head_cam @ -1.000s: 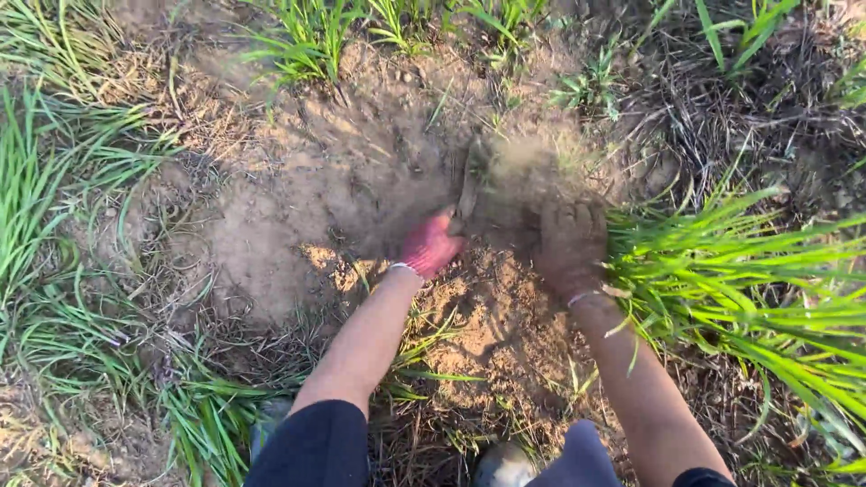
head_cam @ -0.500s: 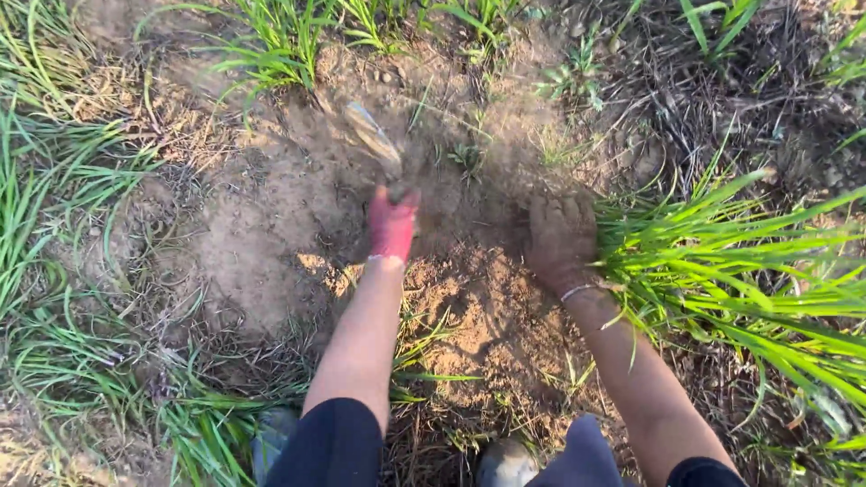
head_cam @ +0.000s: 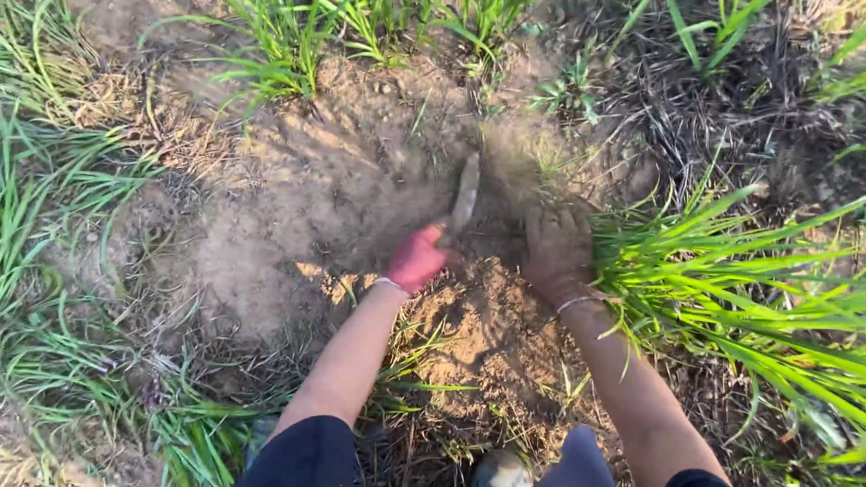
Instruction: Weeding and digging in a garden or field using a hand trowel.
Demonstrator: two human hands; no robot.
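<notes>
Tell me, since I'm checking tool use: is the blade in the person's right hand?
No, the left hand grips the blade, while the right hand presses on the soil beside the grass.

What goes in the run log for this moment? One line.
left hand: grips blade | right hand: on soil, beside grass

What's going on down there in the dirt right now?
A person crouches over bare soil ringed by grass. The left hand, reddish with sunlight, grips a small digging blade pointed into the soil. The right hand, coated in dirt, rests at the base of a clump of long green grass. Dust blurs the soil near the blade.
</notes>
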